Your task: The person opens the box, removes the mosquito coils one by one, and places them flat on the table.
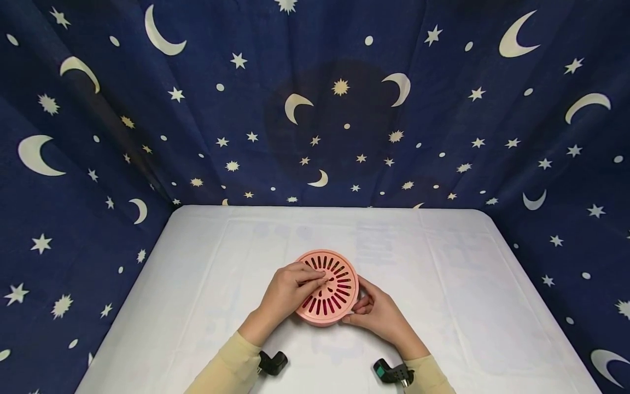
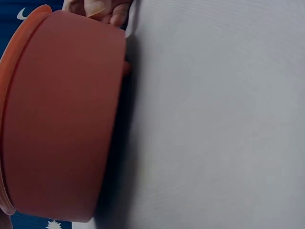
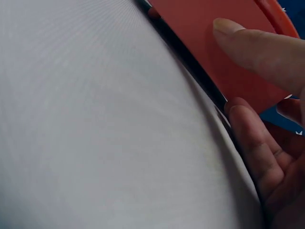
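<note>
Mid-desk (image 1: 443,284), well short of the far edge and between the L and R edges, sits a pink round box (image 2: 62,114) w/ a slotted lid (image 1: 337,284). L hand (image 1: 290,287) lies over the lid, fingertips drawn together nr its centre; can't tell if they pinch anything. R hand (image 1: 376,312) grips the box's R side, thumb on the wall, other fingers curled low by the base. Main risk, I'd say: box tips or skids, b/c it's held on one side only & the cloth (image 1: 206,284) under it could slide. Lid might also pop or twist off if L pushes off-centre. R fingertips could get pinched under the base, where a dark gap shows. In the way: L hand hides part of the lid, so contents can't be made out. Wrist cams (image 1: 273,364) (image 1: 391,373) hang nearer the near side, apart from the box, but might snag cloth. Starry curtain (image 1: 344,153) stands beyond the far edge, n/a as an obstacle.
</note>
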`<action>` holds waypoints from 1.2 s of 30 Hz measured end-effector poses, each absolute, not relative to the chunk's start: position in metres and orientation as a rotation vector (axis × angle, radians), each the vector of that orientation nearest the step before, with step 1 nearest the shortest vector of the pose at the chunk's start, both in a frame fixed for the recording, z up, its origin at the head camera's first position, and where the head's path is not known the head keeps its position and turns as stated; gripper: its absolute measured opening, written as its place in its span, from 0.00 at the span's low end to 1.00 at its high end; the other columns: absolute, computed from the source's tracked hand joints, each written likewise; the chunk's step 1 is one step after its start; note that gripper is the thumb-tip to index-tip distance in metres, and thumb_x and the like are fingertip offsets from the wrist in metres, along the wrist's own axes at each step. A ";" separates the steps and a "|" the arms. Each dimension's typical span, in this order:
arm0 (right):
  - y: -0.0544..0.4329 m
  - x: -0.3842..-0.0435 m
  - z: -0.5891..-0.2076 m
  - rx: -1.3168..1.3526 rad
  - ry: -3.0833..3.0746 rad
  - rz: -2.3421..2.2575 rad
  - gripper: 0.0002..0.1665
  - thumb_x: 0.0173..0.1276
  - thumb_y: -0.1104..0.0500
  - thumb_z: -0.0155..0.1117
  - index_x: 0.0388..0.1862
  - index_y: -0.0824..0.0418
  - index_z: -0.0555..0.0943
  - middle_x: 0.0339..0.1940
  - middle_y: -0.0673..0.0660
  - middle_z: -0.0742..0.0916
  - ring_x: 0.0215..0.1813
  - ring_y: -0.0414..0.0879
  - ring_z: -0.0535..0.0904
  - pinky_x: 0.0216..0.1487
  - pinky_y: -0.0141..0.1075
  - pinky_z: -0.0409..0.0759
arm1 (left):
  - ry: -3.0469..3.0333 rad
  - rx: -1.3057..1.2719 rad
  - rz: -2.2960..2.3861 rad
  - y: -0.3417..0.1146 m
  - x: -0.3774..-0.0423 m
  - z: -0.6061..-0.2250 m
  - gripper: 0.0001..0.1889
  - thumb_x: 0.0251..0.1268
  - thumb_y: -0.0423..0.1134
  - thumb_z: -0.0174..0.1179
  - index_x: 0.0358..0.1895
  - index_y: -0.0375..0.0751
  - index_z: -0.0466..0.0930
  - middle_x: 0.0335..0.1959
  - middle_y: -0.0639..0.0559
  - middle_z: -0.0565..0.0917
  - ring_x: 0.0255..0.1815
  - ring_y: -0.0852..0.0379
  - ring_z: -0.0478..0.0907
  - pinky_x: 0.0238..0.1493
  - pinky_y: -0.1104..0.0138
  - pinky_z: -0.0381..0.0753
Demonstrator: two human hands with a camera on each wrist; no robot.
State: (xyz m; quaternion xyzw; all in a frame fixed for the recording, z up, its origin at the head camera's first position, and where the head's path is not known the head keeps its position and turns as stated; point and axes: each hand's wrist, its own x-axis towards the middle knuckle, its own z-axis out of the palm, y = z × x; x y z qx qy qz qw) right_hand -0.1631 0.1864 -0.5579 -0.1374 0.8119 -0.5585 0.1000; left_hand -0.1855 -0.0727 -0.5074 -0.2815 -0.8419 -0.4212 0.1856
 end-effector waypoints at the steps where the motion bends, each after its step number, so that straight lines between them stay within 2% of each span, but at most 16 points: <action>1: 0.186 -0.163 -0.558 -0.407 2.401 -1.646 0.66 0.44 0.45 0.85 0.78 0.59 0.59 0.34 0.54 0.84 0.34 0.46 0.84 0.38 0.35 0.87 | -2.368 -0.794 -1.187 -0.073 -0.186 -0.506 0.10 0.56 0.38 0.74 0.42 0.48 0.92 0.37 0.66 0.86 0.39 0.68 0.81 0.44 0.69 0.83; 12: 0.187 -0.165 -0.557 -0.362 2.388 -1.637 0.66 0.41 0.42 0.85 0.78 0.49 0.61 0.34 0.55 0.84 0.35 0.48 0.84 0.39 0.36 0.87 | -2.353 -0.746 -1.216 -0.091 -0.185 -0.494 0.10 0.58 0.38 0.73 0.44 0.47 0.91 0.38 0.66 0.86 0.41 0.67 0.81 0.43 0.70 0.83; 18: 0.186 -0.163 -0.557 -0.373 2.389 -1.618 0.65 0.43 0.41 0.84 0.79 0.49 0.59 0.34 0.54 0.84 0.35 0.47 0.84 0.39 0.35 0.87 | -2.342 -0.684 -1.205 -0.112 -0.182 -0.494 0.10 0.58 0.37 0.73 0.43 0.45 0.91 0.38 0.62 0.86 0.39 0.64 0.82 0.40 0.69 0.83; 21: 0.185 -0.163 -0.556 -0.373 2.393 -1.615 0.65 0.43 0.41 0.84 0.79 0.49 0.59 0.34 0.54 0.84 0.35 0.47 0.84 0.39 0.35 0.87 | -2.333 -0.664 -1.170 -0.125 -0.180 -0.493 0.10 0.58 0.37 0.72 0.43 0.44 0.91 0.38 0.62 0.86 0.37 0.63 0.82 0.38 0.72 0.81; 28: 0.187 -0.162 -0.556 -0.381 2.389 -1.614 0.65 0.44 0.42 0.83 0.79 0.49 0.60 0.35 0.54 0.84 0.36 0.47 0.84 0.39 0.35 0.87 | -2.337 -0.523 -1.090 -0.162 -0.174 -0.493 0.10 0.57 0.34 0.73 0.43 0.45 0.91 0.38 0.62 0.87 0.39 0.62 0.83 0.42 0.77 0.78; 36: 0.187 -0.162 -0.556 -0.399 2.388 -1.617 0.64 0.44 0.42 0.83 0.79 0.47 0.60 0.35 0.53 0.84 0.36 0.46 0.84 0.40 0.35 0.87 | -2.357 -0.405 -1.010 -0.202 -0.168 -0.498 0.11 0.56 0.34 0.74 0.43 0.46 0.91 0.37 0.63 0.86 0.39 0.63 0.83 0.40 0.79 0.79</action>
